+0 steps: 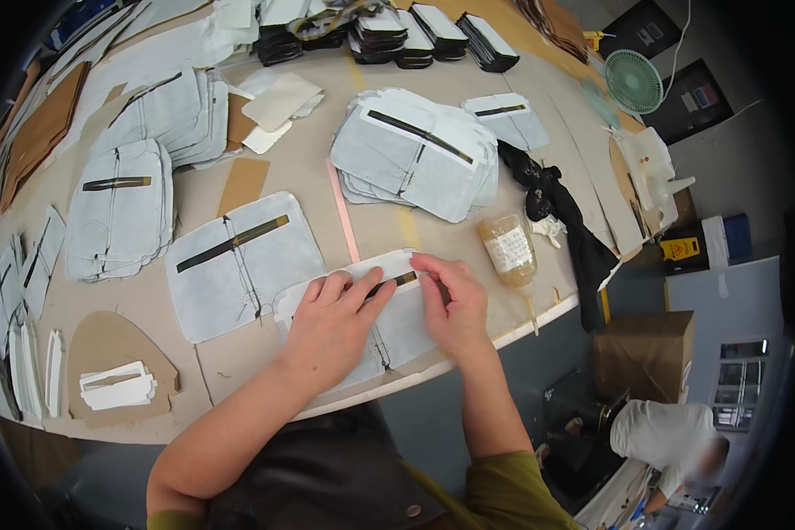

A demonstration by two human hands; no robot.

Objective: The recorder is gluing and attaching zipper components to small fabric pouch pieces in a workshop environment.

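In front of me, at the table's near edge, lies a grey-blue panel [406, 322] with a dark zipper strip [405, 278] in a white border piece [389, 263]. My left hand [331, 322] rests flat on it, fingers spread over the zipper's left part. At the border's right end, my right hand [455, 305] closes thumb and forefinger on the corner. A similar panel [238, 291] lies flat to the left. Beyond my hands is a stack of such panels [415, 155]; right of it, a squeeze bottle [508, 252] of amber liquid lies tipped toward me.
More panel stacks [119, 216] stand at left, near a brown card [119, 340] with white frame pieces [117, 385]. Black cloth [579, 230] hangs over the right edge. Dark-edged piles [380, 40] line the back. A green fan [633, 81] and a seated person [662, 437] are at right.
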